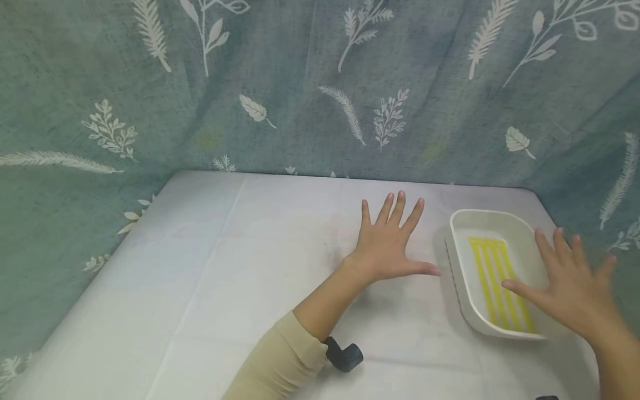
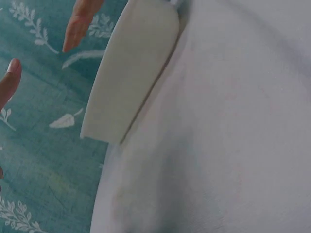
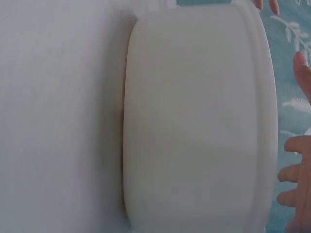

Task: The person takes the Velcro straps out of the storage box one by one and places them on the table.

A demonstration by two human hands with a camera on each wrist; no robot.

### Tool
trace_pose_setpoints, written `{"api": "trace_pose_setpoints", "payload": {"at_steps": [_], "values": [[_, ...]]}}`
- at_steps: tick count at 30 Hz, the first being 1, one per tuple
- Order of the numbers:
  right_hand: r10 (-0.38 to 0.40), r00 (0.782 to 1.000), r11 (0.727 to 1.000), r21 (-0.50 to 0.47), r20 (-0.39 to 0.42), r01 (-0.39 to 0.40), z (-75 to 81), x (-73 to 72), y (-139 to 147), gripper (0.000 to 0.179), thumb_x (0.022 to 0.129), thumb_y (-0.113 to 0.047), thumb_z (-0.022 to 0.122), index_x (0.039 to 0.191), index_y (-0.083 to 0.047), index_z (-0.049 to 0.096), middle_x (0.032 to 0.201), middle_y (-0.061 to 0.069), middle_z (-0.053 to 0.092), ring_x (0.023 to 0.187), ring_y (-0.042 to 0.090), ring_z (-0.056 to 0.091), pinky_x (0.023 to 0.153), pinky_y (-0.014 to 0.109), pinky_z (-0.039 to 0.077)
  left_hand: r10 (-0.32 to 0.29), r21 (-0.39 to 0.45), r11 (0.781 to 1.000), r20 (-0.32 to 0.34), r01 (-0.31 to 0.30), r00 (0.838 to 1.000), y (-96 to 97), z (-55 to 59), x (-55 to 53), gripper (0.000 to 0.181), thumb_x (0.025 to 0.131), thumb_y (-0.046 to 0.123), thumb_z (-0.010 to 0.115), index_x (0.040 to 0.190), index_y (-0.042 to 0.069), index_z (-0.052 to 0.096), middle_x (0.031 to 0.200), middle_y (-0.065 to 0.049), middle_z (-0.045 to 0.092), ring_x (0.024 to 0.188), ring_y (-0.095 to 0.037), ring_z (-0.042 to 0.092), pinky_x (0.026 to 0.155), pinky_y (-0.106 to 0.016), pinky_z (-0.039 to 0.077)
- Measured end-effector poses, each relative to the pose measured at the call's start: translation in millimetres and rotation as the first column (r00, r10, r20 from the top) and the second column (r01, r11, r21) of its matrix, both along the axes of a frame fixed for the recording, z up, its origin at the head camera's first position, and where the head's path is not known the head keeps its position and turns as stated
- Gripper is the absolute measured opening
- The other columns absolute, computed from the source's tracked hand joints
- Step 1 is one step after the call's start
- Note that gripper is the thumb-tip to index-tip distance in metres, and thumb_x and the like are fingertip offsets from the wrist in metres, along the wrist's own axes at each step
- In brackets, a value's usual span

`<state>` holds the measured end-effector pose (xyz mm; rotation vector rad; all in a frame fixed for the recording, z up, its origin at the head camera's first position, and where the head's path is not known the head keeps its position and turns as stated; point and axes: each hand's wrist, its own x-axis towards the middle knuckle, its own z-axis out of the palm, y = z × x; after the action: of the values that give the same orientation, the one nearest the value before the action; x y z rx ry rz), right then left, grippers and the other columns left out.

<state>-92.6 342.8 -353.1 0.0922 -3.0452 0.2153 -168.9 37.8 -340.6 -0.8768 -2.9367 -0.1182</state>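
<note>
A white rectangular tub (image 1: 462, 272) with rounded corners and yellow stripes on its inside bottom stands at the right of the table. My left hand (image 1: 387, 244) is held to the left of the tub, fingers spread and nothing in it. Over the tub's right side is my right hand (image 1: 575, 289), also with spread fingers and holding nothing; it hides part of the rim. The outer wall of the tub (image 2: 131, 73) shows in the left wrist view. In the right wrist view the tub (image 3: 194, 121) fills the middle, with fingers (image 3: 303, 179) beyond its rim.
A white cloth (image 1: 260, 261) covers the table. Behind it hangs a green-blue curtain (image 1: 290, 83) with white leaf prints. A dark curved piece (image 1: 345, 355) sits at my left sleeve (image 1: 285, 361). Part of another dark thing (image 1: 547, 398) shows at the bottom edge.
</note>
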Motion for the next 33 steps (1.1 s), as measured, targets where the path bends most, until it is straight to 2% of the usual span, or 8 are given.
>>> {"api": "trace_pose_setpoints", "payload": {"at_steps": [12,20,22,23,25,27,30,33], "values": [[0.081,0.996,0.978,-0.192,-0.027,-0.085,-19.9,11.9,32.7,0.106,0.082,-0.043,0.07,0.151,-0.003,-0.001,0.149,0.034,-0.01,0.134,0.055,-0.016,0.091,0.073,-0.023,-0.036,0.159,0.987,0.15,0.011,0.988,24.8,-25.0,11.6,0.117,0.068,0.086,0.047,0.144,0.033,-0.025,0.159,-0.001,-0.004,0.146,-0.017,-0.004,0.114,-0.056,0.002],[0.094,0.994,0.882,-0.467,0.049,-0.061,-37.4,17.4,50.2,0.1,0.083,-0.017,0.073,0.153,-0.013,0.002,0.155,0.02,-0.012,0.135,0.054,-0.013,0.092,0.076,-0.013,-0.103,0.336,0.942,0.284,0.002,0.953,49.6,-32.6,17.9,0.12,0.068,0.08,0.057,0.141,0.037,-0.028,0.158,0.004,-0.01,0.145,-0.011,-0.001,0.117,-0.041,0.012],[0.087,0.994,0.854,-0.519,0.069,-0.039,-43.3,19.3,53.5,0.099,0.084,-0.014,0.072,0.153,-0.018,0.002,0.156,0.01,-0.012,0.138,0.047,-0.013,0.093,0.077,-0.006,-0.128,0.397,0.918,0.324,-0.012,0.937,53.1,-35.1,20.2,0.12,0.069,0.076,0.062,0.141,0.04,-0.028,0.158,0.006,-0.011,0.146,-0.013,0.003,0.115,-0.041,0.021],[0.08,0.994,0.85,-0.526,0.075,-0.029,-45.5,19.8,55.9,0.099,0.084,-0.014,0.072,0.153,-0.021,0.002,0.157,0.002,-0.011,0.144,0.033,-0.008,0.094,0.077,0.0,-0.144,0.431,0.902,0.343,-0.019,0.928,54.7,-36.4,21.0,0.12,0.069,0.074,0.064,0.14,0.042,-0.027,0.157,0.007,-0.011,0.146,-0.014,0.006,0.113,-0.042,0.026],[0.097,0.993,0.838,-0.544,0.063,-0.047,-48.9,19.3,62.3,0.097,0.084,-0.01,0.071,0.153,-0.023,0.004,0.156,-0.01,-0.005,0.143,0.005,0.011,0.107,0.06,0.024,-0.171,0.489,0.872,0.381,-0.041,0.909,57.5,-38.9,22.8,0.119,0.069,0.07,0.068,0.139,0.046,-0.025,0.157,0.009,-0.011,0.145,-0.017,0.013,0.109,-0.043,0.034],[0.135,0.99,0.813,-0.575,0.042,-0.087,-51.6,18.2,69.0,0.095,0.084,-0.004,0.069,0.153,-0.022,0.006,0.154,-0.019,0.001,0.125,-0.016,0.028,0.097,0.03,0.045,-0.197,0.533,0.844,0.411,-0.059,0.89,60.7,-41.4,24.1,0.117,0.069,0.066,0.07,0.138,0.05,-0.023,0.157,0.009,-0.009,0.144,-0.018,0.016,0.106,-0.044,0.037],[0.202,0.979,0.773,-0.616,0.008,-0.154,-55.1,16.1,78.9,0.092,0.083,0.006,0.066,0.153,-0.018,0.01,0.151,-0.025,0.011,0.104,-0.025,0.036,0.069,0.003,0.039,-0.232,0.58,0.81,0.452,-0.086,0.861,66.1,-45.6,25.9,0.115,0.07,0.062,0.073,0.139,0.052,-0.018,0.159,0.006,-0.004,0.144,-0.018,0.016,0.106,-0.044,0.037],[0.237,0.971,0.741,-0.648,0.01,-0.174,-60.4,15.1,85.4,0.09,0.084,0.011,0.062,0.153,-0.016,0.011,0.149,-0.027,0.014,0.105,-0.024,0.037,0.068,0.006,0.043,-0.253,0.611,0.784,0.479,-0.112,0.84,72.0,-52.5,27.5,0.115,0.069,0.056,0.077,0.141,0.051,-0.012,0.159,0.001,0.003,0.145,-0.015,0.013,0.108,-0.042,0.035]]}}
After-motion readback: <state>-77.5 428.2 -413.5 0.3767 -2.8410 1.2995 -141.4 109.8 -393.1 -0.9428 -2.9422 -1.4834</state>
